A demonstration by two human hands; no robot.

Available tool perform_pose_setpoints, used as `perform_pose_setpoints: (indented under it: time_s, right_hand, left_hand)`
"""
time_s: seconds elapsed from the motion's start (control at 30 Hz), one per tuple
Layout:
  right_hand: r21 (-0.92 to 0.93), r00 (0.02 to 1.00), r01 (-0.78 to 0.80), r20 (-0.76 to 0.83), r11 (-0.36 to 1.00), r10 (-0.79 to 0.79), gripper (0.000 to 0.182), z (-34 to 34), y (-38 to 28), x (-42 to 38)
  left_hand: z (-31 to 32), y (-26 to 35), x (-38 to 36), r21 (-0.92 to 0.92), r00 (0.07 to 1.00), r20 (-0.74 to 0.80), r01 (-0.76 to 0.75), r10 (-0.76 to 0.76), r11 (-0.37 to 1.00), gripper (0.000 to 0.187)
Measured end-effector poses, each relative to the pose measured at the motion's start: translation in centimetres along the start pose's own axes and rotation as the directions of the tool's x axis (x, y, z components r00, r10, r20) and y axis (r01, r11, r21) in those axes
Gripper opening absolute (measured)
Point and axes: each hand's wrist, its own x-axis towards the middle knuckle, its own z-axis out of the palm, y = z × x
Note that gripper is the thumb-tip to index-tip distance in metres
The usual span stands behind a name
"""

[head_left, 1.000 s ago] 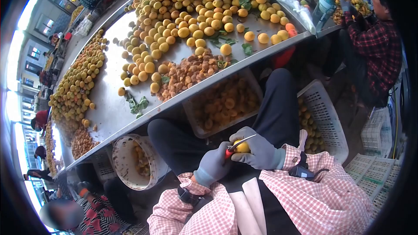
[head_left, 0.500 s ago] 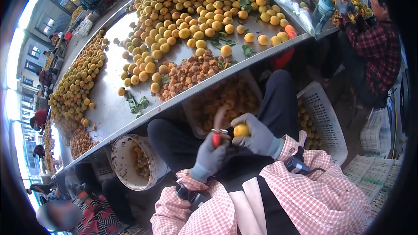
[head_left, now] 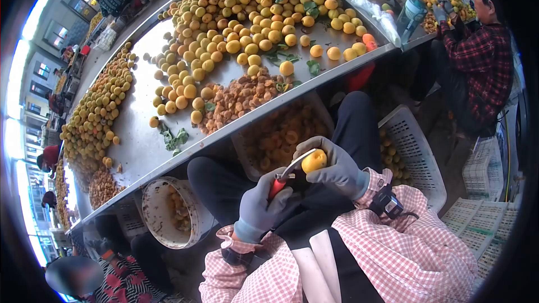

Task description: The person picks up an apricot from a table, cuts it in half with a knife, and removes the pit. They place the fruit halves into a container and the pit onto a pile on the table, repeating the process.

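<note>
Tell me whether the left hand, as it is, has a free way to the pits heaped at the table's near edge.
Probably not: the left hand grips a knife whose blade is at the fruit in the right hand, below the table; the pits lie above.

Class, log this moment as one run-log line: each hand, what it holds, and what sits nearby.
left hand: grips red-handled knife | right hand: holds yellow fruit | blade at fruit | nearby: steel table, white bucket

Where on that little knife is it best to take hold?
By the red handle, from below and behind, as the left hand does. The blade points up toward the yellow fruit in the right hand, so the handle end is safe.
</note>
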Motion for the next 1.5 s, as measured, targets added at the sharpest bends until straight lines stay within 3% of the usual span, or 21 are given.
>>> perform_pose_setpoints:
  time_s: [0.07,0.1,0.17,0.37,0.43,0.63,0.87,1.0,1.1,1.17,1.23,1.27,1.37,1.5]
  right_hand:
    - [-0.026,0.997,-0.068,-0.047,0.997,0.067,0.042,0.4,0.2,0.0]
    - [0.043,1.000,-0.016,-0.014,0.999,0.017,0.042,0.5,0.6,0.1]
    - [0.116,0.999,0.032,0.016,0.993,-0.035,0.043,0.7,1.1,0.1]
    - [0.199,0.999,0.043,0.001,0.979,-0.044,0.043,1.7,2.0,-0.2]
    - [0.309,0.997,0.049,-0.070,0.950,-0.028,0.043,2.1,2.3,-0.2]
    - [0.328,0.974,0.073,-0.225,0.942,0.003,0.043,3.5,2.6,-0.1]
    - [0.323,0.961,0.116,-0.274,0.939,-0.025,0.042,3.9,2.9,0.7]
    - [0.247,0.955,0.082,-0.298,0.966,-0.005,0.042,4.1,2.8,0.8]
    - [0.213,0.965,0.056,-0.261,0.976,0.001,0.044,3.6,2.6,1.1]
    - [0.215,0.971,0.044,-0.238,0.976,0.009,0.046,2.8,2.6,1.3]
    - [-0.209,0.957,-0.111,-0.287,0.972,0.048,0.048,1.9,2.6,1.6]
    - [-0.467,0.956,-0.099,-0.290,0.879,-0.047,0.053,0.9,3.2,1.6]
    - [-0.440,0.934,-0.196,-0.355,0.876,0.031,0.053,1.0,2.1,1.3]
    - [-0.255,0.944,-0.101,-0.331,0.962,0.011,0.052,1.7,1.1,1.5]
  left_hand:
    - [0.1,-0.8,-0.6,0.150,0.994,0.007,-0.109,0.109,0.983,0.040]
    - [0.0,-1.0,-0.8,0.152,0.994,0.006,-0.105,0.106,0.983,0.040]
    - [-0.2,-1.2,-1.2,0.327,0.989,0.064,-0.149,0.136,0.933,0.045]
    - [0.5,-0.8,-2.0,0.507,0.993,-0.023,-0.091,0.119,0.857,0.038]
    - [0.9,-1.1,-2.0,0.509,0.993,-0.035,-0.083,0.117,0.857,0.037]
    - [1.5,-2.3,-1.7,0.504,0.998,-0.039,-0.028,0.055,0.863,0.038]
    - [2.2,-3.5,-1.1,0.489,0.998,-0.062,0.002,0.032,0.872,0.042]
    - [3.0,-4.3,-1.2,0.445,0.999,-0.029,0.029,-0.018,0.895,0.039]
    - [3.0,-4.0,-1.0,0.415,0.998,-0.053,-0.003,0.028,0.910,0.036]
    - [2.5,-3.7,-0.6,0.494,0.999,-0.038,0.051,-0.037,0.868,0.036]
    - [2.7,-4.7,-0.8,0.527,0.998,-0.047,0.055,-0.035,0.848,0.035]
    - [2.7,-5.0,-0.8,0.560,0.998,-0.055,0.060,-0.035,0.827,0.035]
    - [2.6,-4.5,-0.8,0.503,0.999,-0.005,0.040,-0.043,0.863,0.038]
    - [2.3,-1.8,0.0,0.348,0.996,0.052,0.054,-0.077,0.936,0.040]
